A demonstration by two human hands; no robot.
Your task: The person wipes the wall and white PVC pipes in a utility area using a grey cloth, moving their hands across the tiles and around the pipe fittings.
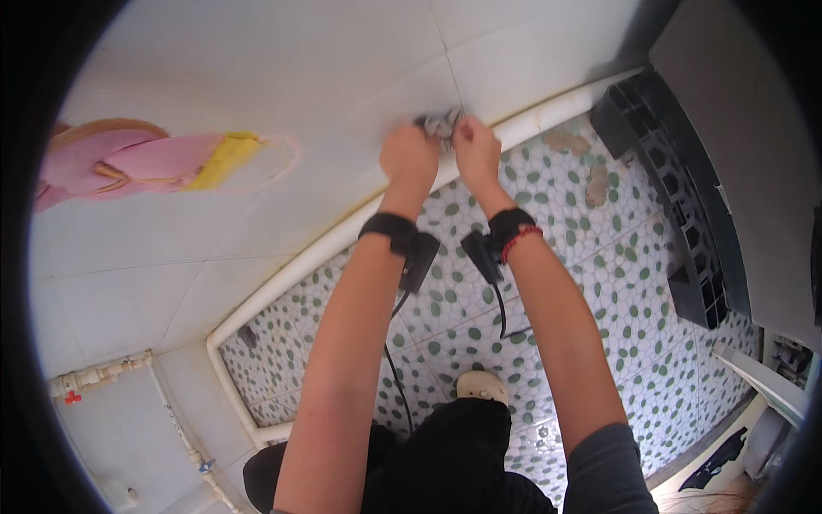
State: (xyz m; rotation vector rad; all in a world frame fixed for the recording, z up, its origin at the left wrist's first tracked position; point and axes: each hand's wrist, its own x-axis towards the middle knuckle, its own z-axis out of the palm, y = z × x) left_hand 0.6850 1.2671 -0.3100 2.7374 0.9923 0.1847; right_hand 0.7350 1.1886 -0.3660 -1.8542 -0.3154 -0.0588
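Observation:
Both my hands are raised in front of me near a pale tiled wall (257,231). Between them is a small bunched grey and black item (443,127), probably cloth; blur hides its exact kind. My left hand (410,157) has its fingers curled on the item's left side. On its right side, my right hand (477,151) pinches it between thumb and fingers. Each wrist wears a black strap with a black device: the left device (420,262) and the right device (481,257) both have cables. A red beaded bracelet (514,243) circles the right wrist.
A white pipe (308,254) follows the wall's foot. Pink fabric with a yellow band (128,157) is at left. A black plastic stand (668,193) supports a grey appliance (719,109). Below are pebble-patterned floor tiles (616,276), a beige clog (483,387) and a red-handled valve (72,398).

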